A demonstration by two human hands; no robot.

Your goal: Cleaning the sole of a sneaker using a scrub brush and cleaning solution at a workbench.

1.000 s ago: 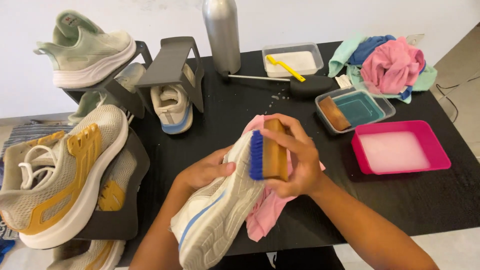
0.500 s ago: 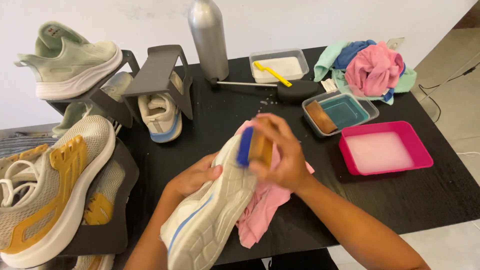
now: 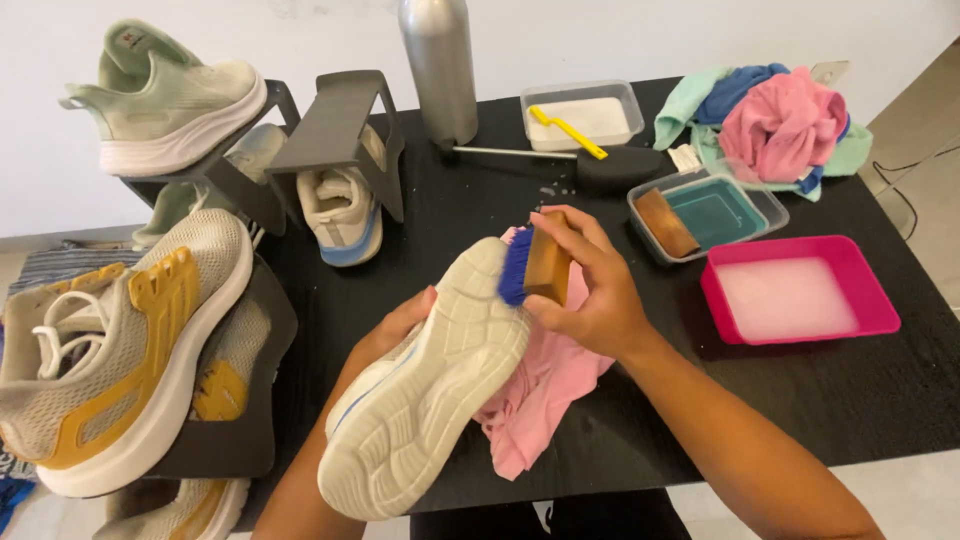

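While the left hand cups the upper of a white sneaker from beneath, the shoe lies sole-up over the near edge of the black table. Long axis diagonal: one end toward the lower left, close to the camera, the other end up and right, toward the table's middle. Tread faces the camera; a blue stripe shows along the side. Which end is toe or heel is hard to tell from this angle.

Right hand grips a wooden-backed scrub brush, fingers wrapped over the block, blue bristles pressed against the far end of the sole. Brush's long axis runs roughly upright in the view, crosswise to the shoe.

Pink cloth lies under the shoe, mostly covered by it and by the right wrist. Left hand largely hidden behind the shoe; only the thumb and part of the palm show, closed on the upper.

Right of the hands: pink tray of cloudy liquid; clear tub with teal inside and a second wooden brush. Further back: a clear container with a yellow brush, a heap of rags, a metal bottle cut off at the top. Left: grey shoe stands bearing a pale green sneaker and a beige-and-mustard sneaker, partly out of frame.
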